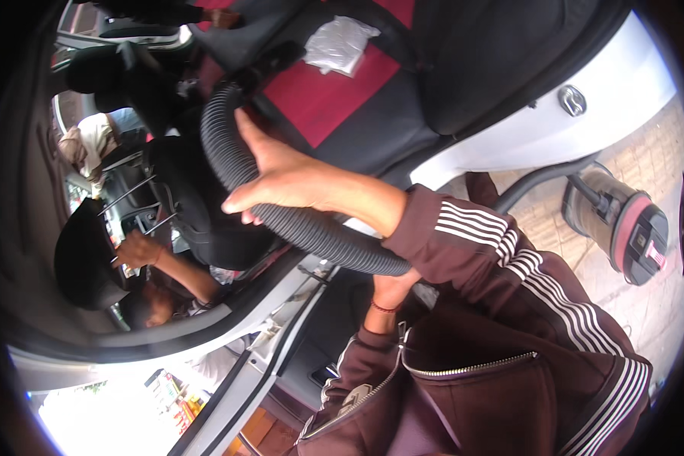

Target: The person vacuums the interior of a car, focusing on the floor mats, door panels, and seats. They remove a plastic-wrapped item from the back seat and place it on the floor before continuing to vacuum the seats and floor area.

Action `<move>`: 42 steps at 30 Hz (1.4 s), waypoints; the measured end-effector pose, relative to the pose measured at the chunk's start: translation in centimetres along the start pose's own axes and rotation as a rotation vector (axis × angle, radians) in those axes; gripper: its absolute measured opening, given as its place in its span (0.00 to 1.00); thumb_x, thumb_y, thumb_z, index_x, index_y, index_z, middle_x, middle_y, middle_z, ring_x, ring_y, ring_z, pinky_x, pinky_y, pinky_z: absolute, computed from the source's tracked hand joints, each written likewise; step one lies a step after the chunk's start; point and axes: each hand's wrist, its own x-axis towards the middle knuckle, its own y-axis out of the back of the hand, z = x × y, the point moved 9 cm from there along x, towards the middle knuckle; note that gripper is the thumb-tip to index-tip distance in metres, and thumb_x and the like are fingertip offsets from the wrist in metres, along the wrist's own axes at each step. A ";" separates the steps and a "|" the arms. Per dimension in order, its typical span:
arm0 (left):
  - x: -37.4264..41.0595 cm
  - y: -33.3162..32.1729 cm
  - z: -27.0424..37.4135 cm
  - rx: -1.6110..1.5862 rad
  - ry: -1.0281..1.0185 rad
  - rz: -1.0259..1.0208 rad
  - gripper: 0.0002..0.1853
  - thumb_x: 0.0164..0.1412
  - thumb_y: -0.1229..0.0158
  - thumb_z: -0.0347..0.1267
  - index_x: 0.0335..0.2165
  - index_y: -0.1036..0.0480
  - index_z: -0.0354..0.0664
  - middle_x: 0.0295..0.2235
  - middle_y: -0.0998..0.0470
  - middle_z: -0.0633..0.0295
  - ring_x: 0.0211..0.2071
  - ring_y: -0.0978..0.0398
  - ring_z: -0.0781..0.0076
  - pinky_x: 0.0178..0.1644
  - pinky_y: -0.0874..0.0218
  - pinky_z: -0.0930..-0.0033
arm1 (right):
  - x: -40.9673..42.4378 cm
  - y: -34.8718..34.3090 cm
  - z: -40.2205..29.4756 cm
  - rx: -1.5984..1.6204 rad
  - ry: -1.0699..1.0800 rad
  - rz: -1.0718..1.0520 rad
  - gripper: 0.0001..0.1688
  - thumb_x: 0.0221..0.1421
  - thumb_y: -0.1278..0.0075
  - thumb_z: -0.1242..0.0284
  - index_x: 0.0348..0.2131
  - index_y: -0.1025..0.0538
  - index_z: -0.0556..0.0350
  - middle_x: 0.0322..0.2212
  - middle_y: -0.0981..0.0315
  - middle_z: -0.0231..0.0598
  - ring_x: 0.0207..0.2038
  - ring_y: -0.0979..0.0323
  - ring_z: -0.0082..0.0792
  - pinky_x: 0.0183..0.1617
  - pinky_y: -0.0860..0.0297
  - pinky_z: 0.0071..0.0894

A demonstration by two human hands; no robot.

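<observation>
A black corrugated vacuum hose (330, 242) curves through the rear door opening of a car. My right hand (285, 179) is around its middle, with the fingertips showing below. Under my right forearm, my left hand (396, 285) grips the hose lower down, partly hidden by the sleeve; a red cord circles that wrist. At its far end the hose meets a black nozzle tube (268, 62), which lies over the black and red rear seat (330, 97). A crumpled clear plastic bag (339, 43) with something white rests on the seat beside the tube.
A canister vacuum cleaner (615, 222) sits on the paving outside. Another person's hand (139, 251) is by a front headrest (88, 256); another hand (222, 18) touches the seat's far side. The open door (319, 330) and white door pillar (279, 302) flank me.
</observation>
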 end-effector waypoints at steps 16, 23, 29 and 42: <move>20.1 15.3 18.6 -0.277 -0.233 0.235 0.19 0.48 0.43 0.21 0.41 0.36 0.35 0.25 0.29 0.59 0.27 0.27 0.69 0.36 0.29 0.65 | -5.6 12.8 4.8 -0.697 -0.198 -0.067 0.63 0.47 0.37 0.57 0.67 0.59 0.56 0.58 0.41 0.52 0.57 0.35 0.43 0.59 0.39 0.34; 27.0 18.0 25.9 -0.353 -0.306 0.251 0.14 0.47 0.40 0.20 0.36 0.32 0.36 0.24 0.27 0.58 0.25 0.26 0.67 0.32 0.28 0.64 | -19.6 26.5 10.0 -1.281 -0.369 0.357 0.39 0.33 0.31 0.56 0.42 0.27 0.59 0.35 0.23 0.53 0.42 0.26 0.53 0.49 0.32 0.43; 30.5 20.3 29.9 -0.334 -0.371 0.203 0.14 0.48 0.40 0.20 0.37 0.30 0.37 0.25 0.26 0.59 0.25 0.26 0.67 0.32 0.29 0.64 | -16.4 25.0 5.8 -1.392 -0.248 0.510 0.34 0.36 0.32 0.57 0.37 0.25 0.63 0.30 0.23 0.54 0.37 0.24 0.53 0.44 0.30 0.41; 31.7 23.1 30.8 -0.363 -0.333 0.123 0.18 0.48 0.40 0.22 0.41 0.32 0.38 0.27 0.27 0.59 0.27 0.27 0.67 0.34 0.30 0.66 | -15.2 21.4 6.2 -1.281 -0.299 0.453 0.35 0.38 0.34 0.53 0.40 0.24 0.59 0.31 0.22 0.52 0.39 0.25 0.52 0.47 0.31 0.43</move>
